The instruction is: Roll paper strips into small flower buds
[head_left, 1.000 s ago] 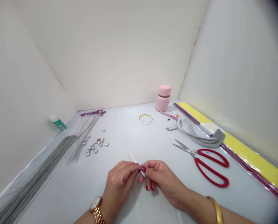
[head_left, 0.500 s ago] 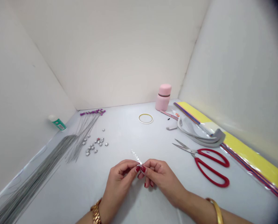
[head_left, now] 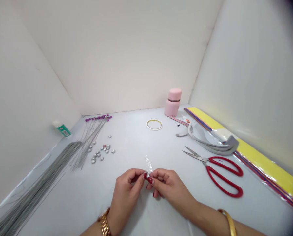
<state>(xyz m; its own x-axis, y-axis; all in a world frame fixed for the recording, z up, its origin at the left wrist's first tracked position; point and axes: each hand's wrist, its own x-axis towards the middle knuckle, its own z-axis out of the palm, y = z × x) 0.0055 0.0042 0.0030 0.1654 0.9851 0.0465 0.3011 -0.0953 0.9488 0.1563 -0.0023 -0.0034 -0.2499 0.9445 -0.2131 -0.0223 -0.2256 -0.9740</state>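
A short string of tiny clear beads (head_left: 148,164) — nearly upright, its lower end hidden.

Three smooth, off-white panel walls meet in sharp, shallow-angled corners: a matte left wall (head_left: 26,82), a back wall (head_left: 112,55) and a right wall (head_left: 249,72). They rise from a pale grey, faintly glossy flat work surface (head_left: 134,141). Soft, even light fills the enclosure, with a faint warm glow low on the right wall.
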